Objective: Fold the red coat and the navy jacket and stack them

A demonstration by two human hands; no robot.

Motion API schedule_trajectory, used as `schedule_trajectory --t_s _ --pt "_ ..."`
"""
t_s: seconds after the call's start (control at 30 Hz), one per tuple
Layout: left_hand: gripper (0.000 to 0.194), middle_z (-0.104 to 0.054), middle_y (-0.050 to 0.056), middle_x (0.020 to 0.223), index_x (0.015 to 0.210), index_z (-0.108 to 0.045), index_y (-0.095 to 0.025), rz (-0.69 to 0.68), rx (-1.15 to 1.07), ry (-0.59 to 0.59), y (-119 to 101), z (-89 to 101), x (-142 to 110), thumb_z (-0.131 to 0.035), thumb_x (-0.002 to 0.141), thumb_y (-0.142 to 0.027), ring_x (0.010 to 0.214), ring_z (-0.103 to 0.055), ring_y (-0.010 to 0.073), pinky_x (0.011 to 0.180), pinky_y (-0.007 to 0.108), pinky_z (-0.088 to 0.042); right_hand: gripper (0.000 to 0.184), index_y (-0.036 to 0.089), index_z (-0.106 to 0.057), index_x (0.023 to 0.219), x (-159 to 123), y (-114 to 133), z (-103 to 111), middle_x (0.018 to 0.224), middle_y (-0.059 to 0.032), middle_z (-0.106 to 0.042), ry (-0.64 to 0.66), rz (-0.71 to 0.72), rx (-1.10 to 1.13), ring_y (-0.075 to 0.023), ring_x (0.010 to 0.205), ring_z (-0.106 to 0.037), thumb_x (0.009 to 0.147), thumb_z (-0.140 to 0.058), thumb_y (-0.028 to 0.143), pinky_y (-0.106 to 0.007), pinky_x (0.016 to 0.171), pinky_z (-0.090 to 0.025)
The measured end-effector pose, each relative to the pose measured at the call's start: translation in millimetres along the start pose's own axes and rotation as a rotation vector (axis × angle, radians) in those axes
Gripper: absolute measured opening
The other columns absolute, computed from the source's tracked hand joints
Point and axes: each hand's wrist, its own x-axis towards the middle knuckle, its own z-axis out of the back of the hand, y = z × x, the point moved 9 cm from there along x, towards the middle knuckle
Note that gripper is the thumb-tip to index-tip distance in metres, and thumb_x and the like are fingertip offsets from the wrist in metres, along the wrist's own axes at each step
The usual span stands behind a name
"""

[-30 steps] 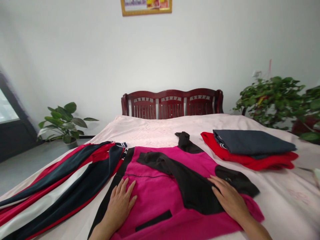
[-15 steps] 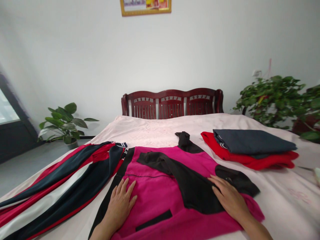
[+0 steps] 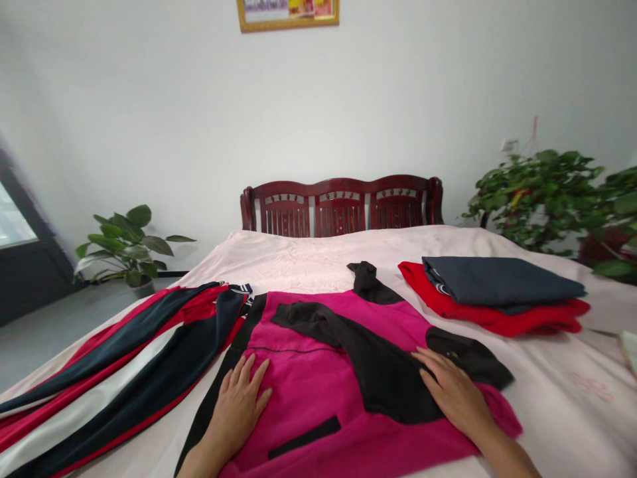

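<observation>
A magenta jacket with black sleeves and trim [image 3: 318,385] lies spread flat on the bed in front of me. My left hand [image 3: 237,408] rests palm down on its left side, fingers stretched out and a little apart. My right hand [image 3: 452,397] lies flat on the black sleeve folded across the jacket's right side, fingers extended. Neither hand holds anything.
Red, navy and white striped garments [image 3: 124,358] lie stretched out to the left. A folded dark grey piece sits on a folded red one [image 3: 497,299] at the right. The pink bedsheet [image 3: 308,255] runs back to a dark wooden headboard [image 3: 341,206]. Potted plants stand at both sides.
</observation>
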Motion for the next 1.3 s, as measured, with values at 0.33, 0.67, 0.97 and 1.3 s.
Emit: schedule_trajectory --t_s 0.33,0.67,0.97,1.3 --pt "0.053 -0.045 0.01 0.153 0.145 -0.047 -0.029 0.005 0.001 0.014 1 -1.2 0 -0.046 0.094 -0.037 0.144 -0.035 0.0303 0.115 0.049 -0.031 0.043 0.023 -0.066 0.121 0 4 5 0.132 -0.0074 -0.064 0.027 -0.027 0.037 -0.026 0.126 -0.056 0.09 -0.039 0.035 -0.047 0.109 -0.043" --pt "0.052 -0.047 0.013 0.152 0.142 -0.052 -0.026 -0.021 -0.099 -0.038 5 -4.6 0 -0.051 0.091 -0.036 0.144 -0.036 0.0325 0.115 0.052 -0.033 0.043 0.023 -0.066 0.121 1 4 5 0.132 -0.0075 -0.063 0.035 -0.045 0.054 -0.0262 0.126 -0.056 0.089 -0.039 0.034 -0.048 0.11 -0.042" --pt "0.046 -0.068 0.005 0.128 0.118 -0.068 -0.024 -0.056 -0.223 -0.094 80 26.5 29 -0.037 0.087 -0.009 0.128 -0.056 0.0217 0.116 0.045 -0.035 0.044 0.023 -0.066 0.122 0 1 3 0.133 -0.0069 -0.063 0.037 -0.053 0.038 -0.0256 0.126 -0.056 0.089 -0.039 0.035 -0.047 0.109 -0.043" --pt "0.053 -0.049 0.0 0.151 0.142 -0.05 -0.036 -0.136 0.026 0.045 120 -6.3 75 -0.037 0.094 -0.019 0.148 -0.027 0.0312 0.117 0.062 -0.014 0.043 0.025 -0.065 0.124 -1 -5 -3 0.135 -0.0055 -0.061 0.029 -0.036 0.024 -0.0252 0.128 -0.054 0.091 -0.039 0.035 -0.047 0.111 -0.041"
